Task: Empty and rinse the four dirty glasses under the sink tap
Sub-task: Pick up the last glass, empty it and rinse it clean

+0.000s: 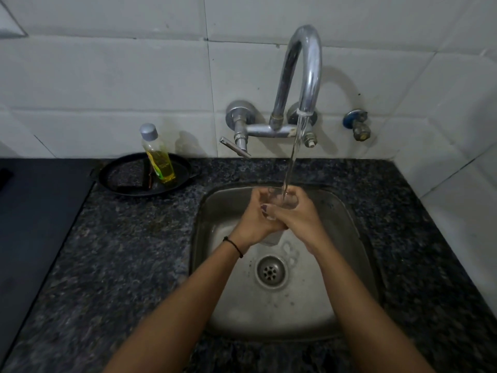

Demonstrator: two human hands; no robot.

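Both hands, the left hand [254,215] and the right hand [301,215], close together around one clear glass [281,201] above the steel sink [204,224], fingers curled round its sides and overlapping at the front, as water [293,157] runs from the curved tap [308,76] into the mouth of the glass. The glass sits tilted between the palms, its base showing just below the fingers, with the drain [271,271] nearer the camera. The step in hand appears to be the rinse of one glass; the other three are out of view, so how far the job stands cannot be told. Next, by the look of it, the glass needs tipping to pour the rinse water into the basin, with a firm hold, since wet glass slips easily. A bottle of yellow liquid [158,157] stands in a black dish [134,192] on the dark stone tabletop [121,251], left of the tap lever [234,148].
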